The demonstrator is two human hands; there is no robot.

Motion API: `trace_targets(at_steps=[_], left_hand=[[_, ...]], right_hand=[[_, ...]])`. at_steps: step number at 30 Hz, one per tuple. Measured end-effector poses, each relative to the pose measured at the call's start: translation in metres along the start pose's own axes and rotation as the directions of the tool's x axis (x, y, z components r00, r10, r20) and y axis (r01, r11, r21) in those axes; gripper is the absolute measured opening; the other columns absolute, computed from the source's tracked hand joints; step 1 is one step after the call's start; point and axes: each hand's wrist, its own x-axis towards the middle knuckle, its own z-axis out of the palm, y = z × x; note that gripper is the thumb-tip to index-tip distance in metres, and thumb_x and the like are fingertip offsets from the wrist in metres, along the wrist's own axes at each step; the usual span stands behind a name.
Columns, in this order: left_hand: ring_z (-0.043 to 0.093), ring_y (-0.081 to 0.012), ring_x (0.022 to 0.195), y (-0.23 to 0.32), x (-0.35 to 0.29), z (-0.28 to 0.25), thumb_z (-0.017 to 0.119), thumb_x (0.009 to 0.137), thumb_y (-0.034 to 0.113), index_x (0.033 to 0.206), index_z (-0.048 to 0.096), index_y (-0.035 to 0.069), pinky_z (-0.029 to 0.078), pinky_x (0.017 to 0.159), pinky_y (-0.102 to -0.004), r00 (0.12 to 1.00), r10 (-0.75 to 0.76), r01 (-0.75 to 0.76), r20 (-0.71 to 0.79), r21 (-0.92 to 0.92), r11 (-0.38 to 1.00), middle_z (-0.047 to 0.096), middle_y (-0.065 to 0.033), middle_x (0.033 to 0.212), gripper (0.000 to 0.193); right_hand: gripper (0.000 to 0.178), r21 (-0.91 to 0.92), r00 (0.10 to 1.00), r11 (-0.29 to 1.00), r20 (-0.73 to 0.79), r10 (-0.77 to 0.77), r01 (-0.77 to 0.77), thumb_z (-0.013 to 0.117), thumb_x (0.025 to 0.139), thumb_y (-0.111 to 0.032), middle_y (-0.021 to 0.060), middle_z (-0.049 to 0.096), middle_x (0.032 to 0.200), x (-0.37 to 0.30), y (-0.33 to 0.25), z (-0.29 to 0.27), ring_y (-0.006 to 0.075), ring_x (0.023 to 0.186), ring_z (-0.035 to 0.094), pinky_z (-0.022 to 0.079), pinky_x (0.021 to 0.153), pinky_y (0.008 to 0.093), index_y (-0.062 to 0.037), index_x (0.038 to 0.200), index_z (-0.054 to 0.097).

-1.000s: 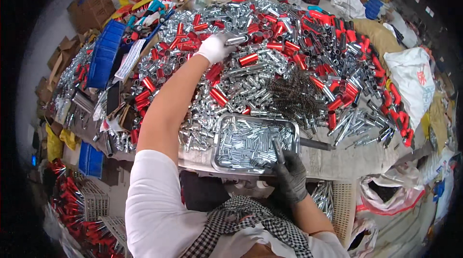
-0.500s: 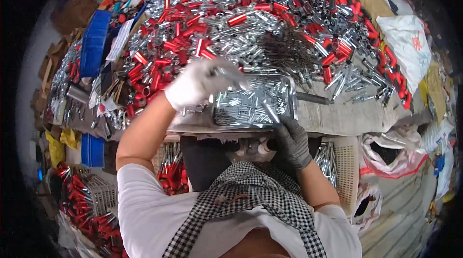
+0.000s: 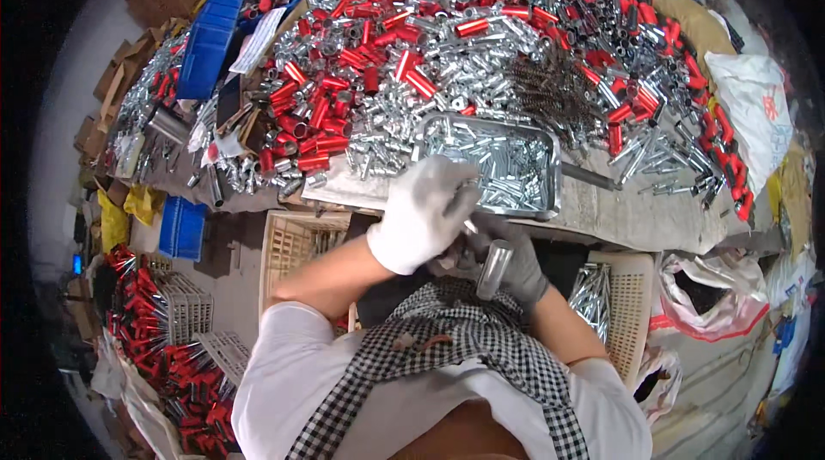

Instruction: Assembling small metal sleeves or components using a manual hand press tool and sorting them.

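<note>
My left hand (image 3: 423, 212), in a white glove with grey fingers, is over the table's front edge, its fingers curled together. A small shiny metal piece (image 3: 469, 225) shows at its fingertips, too small to name. Right beside it, my right hand (image 3: 521, 264) in a dark grey glove is closed around a shiny metal tube (image 3: 493, 271), whose wide end points down toward my apron. The gloves partly hide the space between the hands. Just beyond them sits a metal tray (image 3: 557, 169) of small silver pins (image 3: 513, 169).
A heap of red and silver tubes (image 3: 421, 82) covers the table, with dark springs (image 3: 557, 90) at its right. A blue bin (image 3: 209, 43) stands left. Plastic crates (image 3: 632, 305) flank my lap; red-handled parts (image 3: 163, 322) lie lower left. White sacks (image 3: 749, 112) are at right.
My left hand has come down from above the tray to my right hand. The right hand now shows the metal tube tilted toward me. The view has shifted a little.
</note>
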Motion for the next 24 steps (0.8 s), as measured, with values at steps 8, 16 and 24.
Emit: trace_targets(at_steps=[8,16,24], left_hand=[[0.055,-0.0333,0.109,-0.007,-0.067,0.045,0.071,0.068,0.01,0.104,0.066,0.008,0.045,0.093,-0.0475,0.98,-0.18,0.197,0.08,-0.325,0.925,0.059,-0.0136,0.115,0.036],[0.045,-0.0369,0.115,0.004,-0.072,0.014,0.079,0.065,0.034,0.096,0.07,0.021,0.036,0.096,-0.0526,0.944,0.186,-0.09,0.274,-0.329,0.94,0.058,-0.0037,0.121,0.034],[0.055,-0.0341,0.107,0.006,-0.069,-0.016,0.077,0.072,0.017,0.106,0.069,0.008,0.04,0.096,-0.0455,0.801,0.244,0.2,0.547,-0.628,0.752,0.061,-0.0137,0.115,0.036]], right_hand=[[0.029,-0.037,0.925,0.999,0.381,-0.019,0.036,0.047,0.1,-0.012,0.0099,0.053,0.118,-0.017,0.073,0.03,0.0197,0.113,0.053,0.045,0.1,0.0335,-0.0049,0.128,0.046],[0.037,0.936,0.958,0.242,0.211,0.193,-0.255,0.065,0.087,-0.01,0.0066,0.054,0.113,-0.017,0.105,0.064,0.0165,0.104,0.058,0.05,0.092,0.0297,-0.0073,0.121,0.05],[0.037,0.669,0.96,0.702,0.27,0.074,-0.242,0.066,0.086,-0.007,0.0092,0.057,0.116,-0.015,0.076,0.057,0.0169,0.112,0.056,0.049,0.096,0.0323,-0.0053,0.12,0.054]])
